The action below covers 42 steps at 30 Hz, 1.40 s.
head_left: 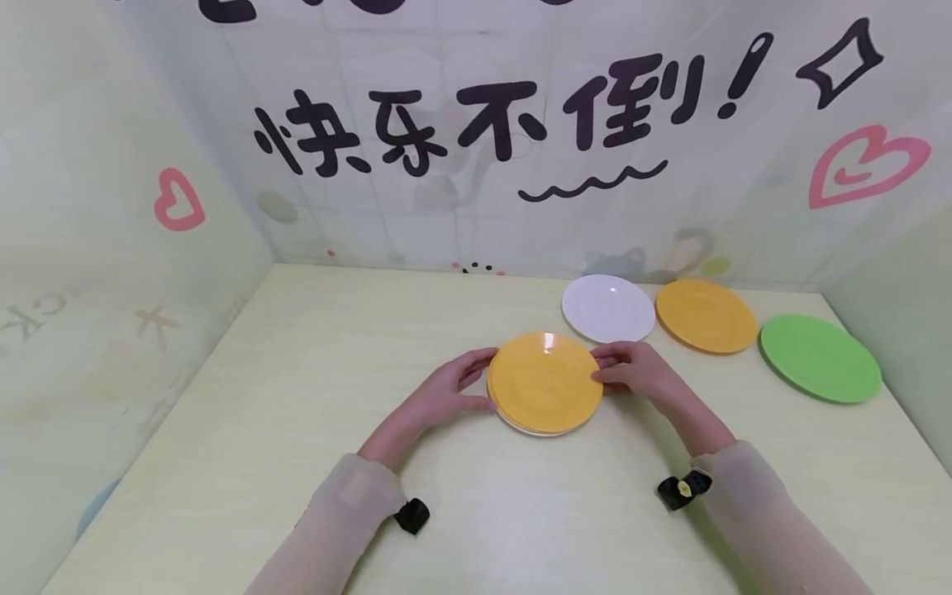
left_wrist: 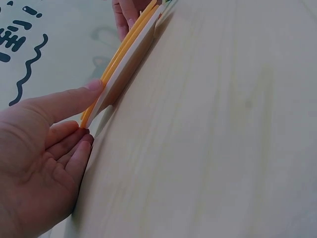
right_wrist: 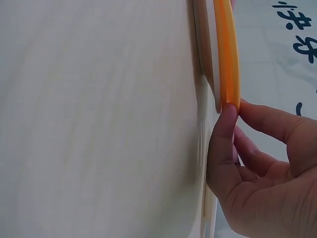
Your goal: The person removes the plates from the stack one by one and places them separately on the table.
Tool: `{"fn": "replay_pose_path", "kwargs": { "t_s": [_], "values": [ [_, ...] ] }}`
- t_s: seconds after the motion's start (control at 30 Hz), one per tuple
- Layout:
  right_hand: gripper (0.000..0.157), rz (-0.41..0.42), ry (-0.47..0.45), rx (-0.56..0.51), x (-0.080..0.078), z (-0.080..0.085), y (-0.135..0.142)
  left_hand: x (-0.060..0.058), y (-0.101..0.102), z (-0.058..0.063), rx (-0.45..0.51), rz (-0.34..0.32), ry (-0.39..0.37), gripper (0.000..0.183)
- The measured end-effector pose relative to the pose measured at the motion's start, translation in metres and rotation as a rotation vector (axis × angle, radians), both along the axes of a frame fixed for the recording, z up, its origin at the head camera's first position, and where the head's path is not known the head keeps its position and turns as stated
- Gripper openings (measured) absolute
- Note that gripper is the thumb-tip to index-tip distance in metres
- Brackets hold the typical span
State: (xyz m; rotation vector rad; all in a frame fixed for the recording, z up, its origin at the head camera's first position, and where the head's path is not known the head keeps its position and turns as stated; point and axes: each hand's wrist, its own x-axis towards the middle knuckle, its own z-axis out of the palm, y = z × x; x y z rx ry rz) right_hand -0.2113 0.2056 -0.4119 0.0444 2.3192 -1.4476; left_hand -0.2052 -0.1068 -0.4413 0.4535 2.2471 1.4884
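In front of me is a small stack: two orange plates [head_left: 546, 384] on a white plate [left_wrist: 128, 69]. My left hand [head_left: 446, 392] grips the left rim. In the left wrist view its thumb lies against the orange edges [left_wrist: 124, 52], the other fingers curled at the rim. At the opposite side, my right hand [head_left: 640, 372] pinches the rim of the orange plates [right_wrist: 229, 54] between thumb and forefinger. The white rim [right_wrist: 213, 54] shows just under them. How far the stack is off the table cannot be told.
Along the back right of the pale wooden table [head_left: 297, 463] lie a single white plate [head_left: 608, 308], an orange plate [head_left: 706, 316] and a green plate [head_left: 821, 358]. Behind them hangs a printed cloth [head_left: 416, 223], with cloth walls at both sides.
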Motion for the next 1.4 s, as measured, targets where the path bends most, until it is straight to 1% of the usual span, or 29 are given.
{"fn": "replay_pose_path", "kwargs": {
  "t_s": [0.17, 0.4, 0.47, 0.83, 1.23, 1.33, 1.4],
  "values": [
    [0.048, -0.032, -0.052, -0.046, 0.000, 0.004, 0.004, -0.001, -0.001, 0.002, -0.003, -0.003, 0.003, 0.082],
    [0.048, -0.061, -0.093, -0.185, 0.002, 0.006, 0.013, -0.001, -0.002, 0.005, -0.009, 0.006, -0.002, 0.081],
    [0.048, -0.070, -0.095, -0.202, 0.002, 0.006, 0.015, 0.000, -0.002, 0.004, -0.008, 0.005, -0.002, 0.081],
    [0.052, -0.102, -0.079, -0.199, 0.006, 0.012, 0.028, 0.001, -0.001, 0.002, 0.015, -0.003, 0.004, 0.080],
    [0.059, -0.107, -0.078, -0.160, 0.009, 0.020, 0.058, 0.000, -0.001, 0.002, 0.028, -0.014, 0.015, 0.080],
    [0.057, -0.107, -0.066, -0.169, 0.011, 0.021, 0.069, 0.000, -0.001, 0.002, 0.024, -0.014, 0.016, 0.079],
    [0.051, -0.111, -0.060, -0.184, 0.014, 0.020, 0.077, 0.000, 0.000, 0.002, 0.021, -0.012, 0.010, 0.079]
  ]
}}
